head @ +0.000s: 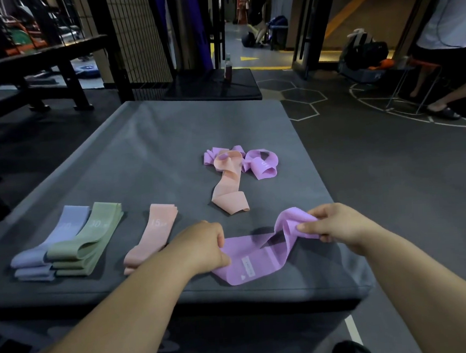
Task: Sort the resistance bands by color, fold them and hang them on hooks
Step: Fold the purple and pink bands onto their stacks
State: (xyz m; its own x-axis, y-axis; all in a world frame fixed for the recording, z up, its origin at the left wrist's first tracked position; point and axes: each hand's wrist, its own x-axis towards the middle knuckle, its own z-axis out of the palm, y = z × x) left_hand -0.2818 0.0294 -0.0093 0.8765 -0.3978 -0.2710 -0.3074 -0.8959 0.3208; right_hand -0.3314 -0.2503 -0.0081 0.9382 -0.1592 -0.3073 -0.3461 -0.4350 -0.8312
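The left hand (pixel 203 244) pinches one end of a purple band (pixel 254 263) near the mat's (pixel 147 143) front edge, thumb and curled fingers closed on the fabric. The right hand (pixel 337 224) grips the band's other end, bunched and lifted just off the mat near the front right corner. Between the hands the band twists once, and its lower part lies flat with a white label showing.

Along the front left sit three folded stacks: blue bands (pixel 52 244) nearest the left edge, green bands (pixel 92 235) touching them, and pink bands (pixel 153 234) a little apart to the right. Toward the middle a loose pink band (pixel 227 187) lies unfolded, its far end overlapping a heap of purple bands (pixel 261 163). Beyond the far edge a bottle (pixel 227 69) stands on a dark platform.
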